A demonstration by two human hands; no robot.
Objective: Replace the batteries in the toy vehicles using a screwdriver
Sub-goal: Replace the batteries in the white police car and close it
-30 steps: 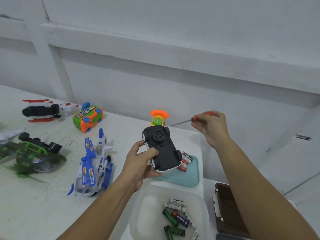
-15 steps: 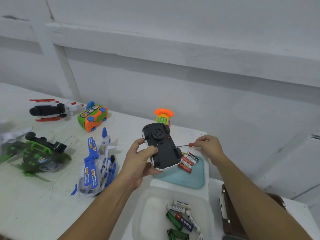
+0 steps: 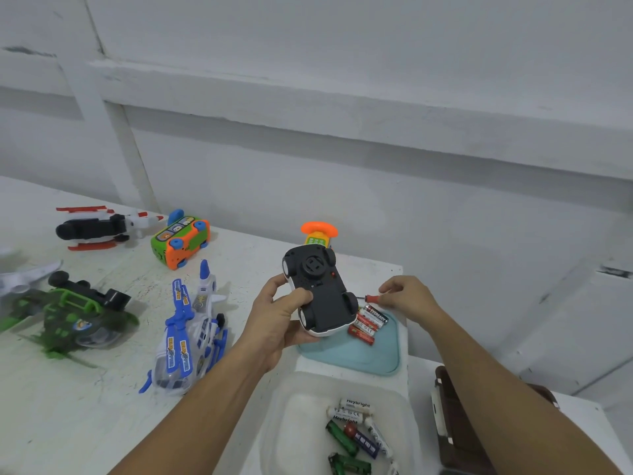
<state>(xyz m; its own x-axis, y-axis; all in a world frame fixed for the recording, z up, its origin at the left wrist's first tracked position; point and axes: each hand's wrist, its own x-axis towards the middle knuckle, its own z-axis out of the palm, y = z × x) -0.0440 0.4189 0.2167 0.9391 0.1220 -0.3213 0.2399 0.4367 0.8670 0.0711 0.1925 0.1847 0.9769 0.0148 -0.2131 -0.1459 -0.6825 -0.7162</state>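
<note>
Head view, nearest first: what lies closest to you?
— A clear plastic tub (image 3: 298, 423) at the near edge of the white table (image 3: 85, 406), with loose batteries (image 3: 356, 437) in it: white Heybright ones, green ones and a dark blue one. Just right of it sits a brown case (image 3: 455, 423).

And your hands?
— My left hand (image 3: 277, 323) grips the toy car (image 3: 318, 293), thumb across its black underside and fingers round the white body below. The car is held upside down in the air, wheels up, over the near corner of a teal tray (image 3: 376, 354). My right hand (image 3: 409, 296) pinches the red handle of the screwdriver (image 3: 371, 298) in its fingertips, just right of the car. The shaft points at the car's rear wheel. I cannot tell whether the tip touches it.

What is on the tray?
— A few red Eveready batteries (image 3: 368, 323), side by side, partly hidden under the car.

Farther out?
— To my left a blue and white helicopter (image 3: 191, 330) lies on its side, and beyond it a green helicopter (image 3: 68, 313). Near the wall lie an orange and green bus (image 3: 180, 240), tipped over, and a black, white and red aircraft (image 3: 99, 228). An orange and yellow toy (image 3: 318, 233) shows just behind the car.
</note>
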